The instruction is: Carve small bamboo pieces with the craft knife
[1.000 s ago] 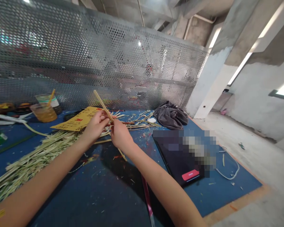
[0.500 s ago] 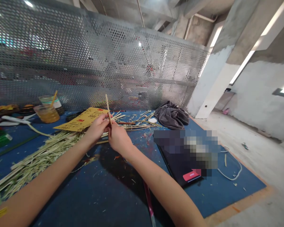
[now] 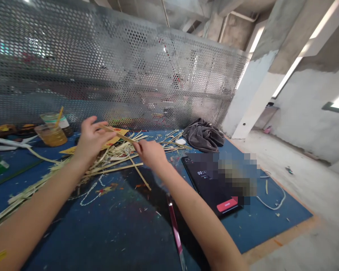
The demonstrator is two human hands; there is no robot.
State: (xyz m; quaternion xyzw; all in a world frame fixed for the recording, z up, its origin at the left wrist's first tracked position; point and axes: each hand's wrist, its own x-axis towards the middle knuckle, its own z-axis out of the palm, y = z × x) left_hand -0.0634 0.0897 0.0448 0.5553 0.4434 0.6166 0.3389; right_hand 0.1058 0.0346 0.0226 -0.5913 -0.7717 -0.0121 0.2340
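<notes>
A thin pale straw strip slants between my two hands above the blue table. My right hand pinches its lower right end between thumb and fingers. At the upper left end, my left hand has its fingers spread, with the strip lying at its thumb and fingertips; a firm grip does not show. Beneath the hands are a yellow sandpaper sheet, partly covered by my left hand, and a heap of straw strips. Loose strips cross in front of the heap.
A purple-handled tool lies beside my right forearm. Farther right are a phone and a white cord. A grey cloth sits at the back, near a perforated metal screen. Cups and white-handled scissors stand left.
The strip has turned from upright to slanting left. My left hand has moved left and up, its fingers spreading; my right hand has shifted slightly right, still pinching.
</notes>
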